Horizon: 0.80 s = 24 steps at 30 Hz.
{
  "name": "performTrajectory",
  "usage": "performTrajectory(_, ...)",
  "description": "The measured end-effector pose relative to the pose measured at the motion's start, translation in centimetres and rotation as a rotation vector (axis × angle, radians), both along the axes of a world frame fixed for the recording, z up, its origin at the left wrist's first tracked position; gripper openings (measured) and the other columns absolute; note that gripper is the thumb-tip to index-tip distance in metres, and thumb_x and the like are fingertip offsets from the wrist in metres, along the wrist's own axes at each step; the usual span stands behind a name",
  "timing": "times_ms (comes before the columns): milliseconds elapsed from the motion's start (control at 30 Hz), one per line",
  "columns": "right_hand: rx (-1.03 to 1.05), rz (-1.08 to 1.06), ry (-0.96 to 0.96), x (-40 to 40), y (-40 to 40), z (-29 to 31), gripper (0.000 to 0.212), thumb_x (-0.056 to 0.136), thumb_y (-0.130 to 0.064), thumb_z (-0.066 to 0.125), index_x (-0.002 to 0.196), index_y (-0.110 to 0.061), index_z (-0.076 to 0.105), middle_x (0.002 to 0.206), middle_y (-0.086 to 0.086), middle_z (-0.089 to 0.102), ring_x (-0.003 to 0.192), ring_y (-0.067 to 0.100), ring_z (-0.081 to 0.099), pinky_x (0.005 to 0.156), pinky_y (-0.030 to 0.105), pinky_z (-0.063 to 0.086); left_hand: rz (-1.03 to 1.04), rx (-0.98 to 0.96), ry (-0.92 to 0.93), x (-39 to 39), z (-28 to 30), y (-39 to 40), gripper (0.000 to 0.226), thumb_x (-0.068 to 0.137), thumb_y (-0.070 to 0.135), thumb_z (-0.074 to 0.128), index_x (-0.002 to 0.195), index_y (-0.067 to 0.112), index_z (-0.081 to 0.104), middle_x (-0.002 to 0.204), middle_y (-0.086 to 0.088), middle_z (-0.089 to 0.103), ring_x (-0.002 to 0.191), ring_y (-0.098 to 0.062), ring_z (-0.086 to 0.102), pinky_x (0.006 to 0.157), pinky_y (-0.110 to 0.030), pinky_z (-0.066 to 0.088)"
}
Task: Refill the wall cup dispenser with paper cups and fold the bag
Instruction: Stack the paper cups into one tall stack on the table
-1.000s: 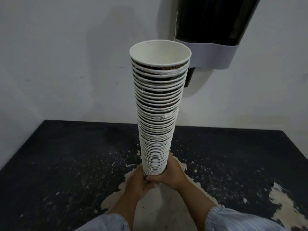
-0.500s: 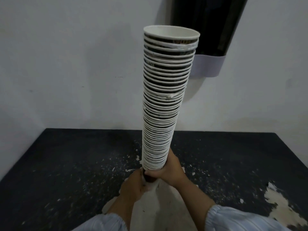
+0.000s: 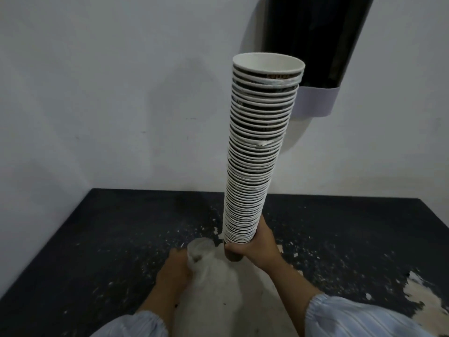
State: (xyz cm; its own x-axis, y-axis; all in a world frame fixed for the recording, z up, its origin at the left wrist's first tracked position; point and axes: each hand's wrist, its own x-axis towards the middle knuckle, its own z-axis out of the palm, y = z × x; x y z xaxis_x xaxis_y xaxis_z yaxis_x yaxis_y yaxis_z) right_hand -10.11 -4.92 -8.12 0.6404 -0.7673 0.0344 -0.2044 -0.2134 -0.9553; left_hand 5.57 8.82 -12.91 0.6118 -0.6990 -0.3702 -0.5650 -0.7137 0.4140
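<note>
head view: our left hand (image 3: pixel 173 269) has let go of the cup stack (image 3: pixel 255 152) and now pinches the emptied bag (image 3: pixel 209 283), pulled clear below. our right hand (image 3: pixel 252 248) alone grips the stack's base, its rim just under the wall dispenser (image 3: pixel 313 45), so loading comes next.
</note>
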Motion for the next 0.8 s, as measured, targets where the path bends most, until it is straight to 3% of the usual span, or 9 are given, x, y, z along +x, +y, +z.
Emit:
performTrajectory(133, 0.011, -0.007, 0.007, 0.4, 0.9, -0.8, 0.096, 0.048, -0.026, 0.088, 0.133, -0.021, 0.041, 0.124, -0.004, 0.058, 0.112, 0.014, 0.058, 0.094, 0.036, 0.052, 0.216, -0.157, 0.173, -0.2, 1.1, 1.3, 0.055, 0.077, 0.035, 0.068, 0.122, 0.017, 0.043, 0.117, 0.0, 0.058, 0.094, -0.015, 0.055, 0.08, -0.028, 0.046)
performTrajectory(200, 0.02, -0.007, 0.009, 0.6, 1.3, -1.3, 0.094, 0.052, -0.019, 0.088, 0.133, -0.022, 0.04, 0.12, -0.006, 0.057, 0.109, 0.014, 0.058, 0.091, 0.033, 0.052, 0.355, -0.22, 0.268, -0.3, 1.7, 1.6, 0.062, 0.077, 0.03, 0.071, 0.124, 0.014, 0.034, 0.112, -0.007, 0.056, 0.091, -0.018, 0.053, 0.075, -0.028, 0.042)
performTrajectory(333, 0.036, -0.004, 0.045, 0.4, 1.8, -2.0, 0.093, 0.056, -0.015, 0.087, 0.134, -0.025, 0.037, 0.113, -0.008, 0.055, 0.105, 0.015, 0.058, 0.078, 0.018, 0.048, 0.432, -0.388, 0.302, 0.1, 2.0, 2.6, 0.052, 0.078, 0.023, 0.071, 0.116, 0.018, 0.034, 0.094, 0.0, 0.053, 0.08, -0.014, 0.053, 0.064, -0.029, 0.046)
performTrajectory(433, 0.015, 0.011, 0.093, 0.4, 2.0, -2.0, 0.096, 0.055, -0.022, 0.088, 0.136, -0.022, 0.036, 0.123, -0.003, 0.055, 0.113, 0.019, 0.056, 0.092, 0.032, 0.05, 0.436, -0.486, 0.264, 0.1, 1.8, 3.3, 0.047, 0.08, 0.013, 0.068, 0.112, 0.016, 0.034, 0.092, 0.002, 0.05, 0.076, -0.013, 0.051, 0.072, -0.037, 0.048)
performTrajectory(533, -0.011, 0.023, 0.132, 0.6, 2.1, -1.8, 0.101, 0.055, -0.027, 0.088, 0.139, -0.02, 0.033, 0.131, 0.001, 0.054, 0.116, 0.021, 0.054, 0.099, 0.039, 0.048, 0.432, -0.491, 0.253, -0.3, 1.7, 3.6, 0.033, 0.084, 0.016, 0.061, 0.108, 0.019, 0.038, 0.087, 0.004, 0.052, 0.075, -0.015, 0.052, 0.068, -0.035, 0.046)
performTrajectory(700, -0.031, 0.017, 0.13, 0.4, 2.2, -1.8, 0.097, 0.056, -0.023, 0.088, 0.137, -0.019, 0.035, 0.13, 0.003, 0.055, 0.115, 0.019, 0.054, 0.096, 0.03, 0.047, 0.332, -0.333, 0.242, -0.1, 1.2, 3.6, 0.011, 0.084, 0.03, 0.056, 0.088, 0.021, 0.052, 0.086, -0.004, 0.062, 0.074, -0.016, 0.056, 0.064, -0.029, 0.044)
performTrajectory(800, -0.024, 0.019, 0.126, 0.4, 2.2, -1.8, 0.096, 0.056, -0.023, 0.088, 0.136, -0.018, 0.035, 0.129, 0.003, 0.055, 0.115, 0.021, 0.055, 0.095, 0.03, 0.047, 0.282, -0.284, 0.222, -0.2, 1.2, 3.4, 0.01, 0.087, 0.028, 0.056, 0.092, 0.02, 0.057, 0.093, -0.004, 0.064, 0.079, -0.014, 0.058, 0.061, -0.023, 0.041)
